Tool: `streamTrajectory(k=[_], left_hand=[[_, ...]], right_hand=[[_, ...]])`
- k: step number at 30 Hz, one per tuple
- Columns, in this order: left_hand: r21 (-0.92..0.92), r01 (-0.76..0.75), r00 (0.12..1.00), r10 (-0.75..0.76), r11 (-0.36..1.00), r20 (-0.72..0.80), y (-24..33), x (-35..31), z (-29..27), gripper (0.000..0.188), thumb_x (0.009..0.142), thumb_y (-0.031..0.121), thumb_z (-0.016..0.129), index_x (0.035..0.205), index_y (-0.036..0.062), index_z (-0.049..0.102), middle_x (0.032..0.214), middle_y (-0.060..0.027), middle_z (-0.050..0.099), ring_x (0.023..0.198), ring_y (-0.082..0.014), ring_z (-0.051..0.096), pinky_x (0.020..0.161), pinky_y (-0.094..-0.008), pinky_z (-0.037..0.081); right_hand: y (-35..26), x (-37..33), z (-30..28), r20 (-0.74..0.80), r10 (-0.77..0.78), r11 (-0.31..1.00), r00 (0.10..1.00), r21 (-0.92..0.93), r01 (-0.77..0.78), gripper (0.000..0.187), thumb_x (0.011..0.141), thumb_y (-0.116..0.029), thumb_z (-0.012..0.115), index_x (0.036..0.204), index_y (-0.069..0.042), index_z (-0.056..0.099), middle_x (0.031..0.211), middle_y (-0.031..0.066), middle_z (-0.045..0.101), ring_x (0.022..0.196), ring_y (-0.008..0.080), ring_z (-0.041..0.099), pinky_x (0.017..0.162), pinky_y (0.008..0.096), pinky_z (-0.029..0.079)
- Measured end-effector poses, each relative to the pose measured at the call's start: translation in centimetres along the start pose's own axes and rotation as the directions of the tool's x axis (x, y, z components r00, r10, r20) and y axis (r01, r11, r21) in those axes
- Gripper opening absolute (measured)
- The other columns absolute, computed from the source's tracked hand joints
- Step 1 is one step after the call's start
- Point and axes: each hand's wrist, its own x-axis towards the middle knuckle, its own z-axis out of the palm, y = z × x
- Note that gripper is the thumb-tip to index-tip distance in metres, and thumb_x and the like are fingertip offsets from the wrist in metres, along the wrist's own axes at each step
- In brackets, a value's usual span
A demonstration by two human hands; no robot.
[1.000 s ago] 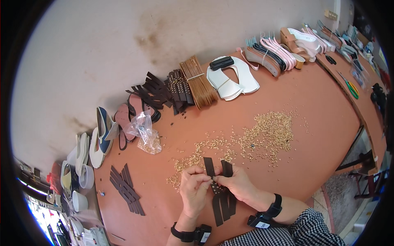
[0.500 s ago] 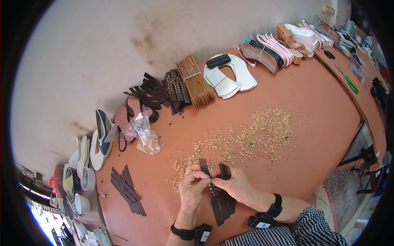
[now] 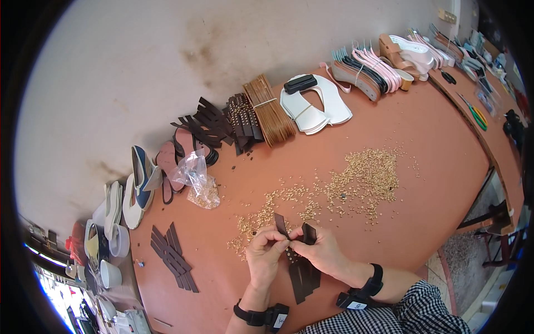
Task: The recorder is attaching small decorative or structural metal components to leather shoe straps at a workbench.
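My left hand and my right hand meet near the front middle of the table. Between them is a dark brown slit strap piece, dotted with small studs near its middle. The left thumb and forefinger pinch at one strip, whose end sticks up above the fingers. My right hand grips the piece beside it, with a bent strip end showing over the thumb. Any tiny stud between the fingertips is too small to make out. Small gold studs lie scattered just beyond both hands.
More cut brown strap pieces lie left. Along the wall are a plastic bag of studs, pink soles, studded straps, a bundle of brown strips, white cutouts and bundled insoles. Green-handled pliers rest right.
The whole view has shifted slightly. Both hands keep their hold on the strap piece, and the strip end above the left fingers leans a little differently.
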Motion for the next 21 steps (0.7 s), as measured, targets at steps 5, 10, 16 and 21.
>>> streamTrajectory(k=[5, 10, 16, 21], left_hand=[[-0.062, 0.064, 0.998, -0.064, 0.996, -0.005, -0.1, -0.1, 0.0, 0.013, 0.073, -0.011, 0.062, 0.081, -0.0011, 0.059, 0.092, -0.0046, 0.053, 0.079, -0.0111, 0.053, 0.072, -0.0222, 0.044], [-0.132, 0.186, 0.979, -0.196, 0.974, -0.064, 0.2, -0.1, 0.5, 0.012, 0.075, -0.011, 0.06, 0.083, -0.0033, 0.057, 0.085, -0.0054, 0.057, 0.072, -0.0107, 0.057, 0.067, -0.0205, 0.047], [-0.143, 0.181, 0.969, -0.201, 0.973, -0.142, 0.0, -0.1, 0.6, 0.016, 0.074, -0.01, 0.063, 0.082, 0.0002, 0.053, 0.077, -0.003, 0.057, 0.069, -0.008, 0.056, 0.062, -0.0191, 0.046], [-0.206, 0.148, 0.977, -0.176, 0.967, -0.123, -0.1, 0.0, 0.5, 0.021, 0.072, -0.012, 0.063, 0.081, 0.0025, 0.049, 0.077, -0.0025, 0.056, 0.069, -0.0079, 0.055, 0.062, -0.019, 0.046]], right_hand=[[-0.8, -0.1, -0.1, 0.023, -0.006, 0.994, 1.0, -0.11, 0.008, 0.012, 0.08, -0.003, 0.06, 0.091, 0.0, 0.06, 0.073, -0.0017, 0.057, 0.067, 0.0033, 0.051, 0.059, 0.0195, 0.043], [0.0, 0.0, -0.3, 0.015, -0.073, 0.97, 0.997, -0.233, 0.075, 0.011, 0.08, -0.004, 0.06, 0.091, -0.001, 0.059, 0.071, -0.0021, 0.056, 0.065, 0.0029, 0.049, 0.057, 0.0198, 0.042], [0.5, 0.1, 0.4, -0.018, -0.119, 0.951, 0.993, -0.29, 0.108, 0.007, 0.079, -0.003, 0.059, 0.085, 0.0, 0.057, 0.065, -0.0016, 0.052, 0.06, 0.0042, 0.045, 0.052, 0.0221, 0.038], [1.1, 0.0, 0.2, -0.047, -0.126, 0.946, 0.991, -0.307, 0.105, 0.009, 0.078, -0.002, 0.059, 0.086, 0.001, 0.057, 0.069, -0.0007, 0.056, 0.063, 0.004, 0.049, 0.055, 0.0207, 0.042]])
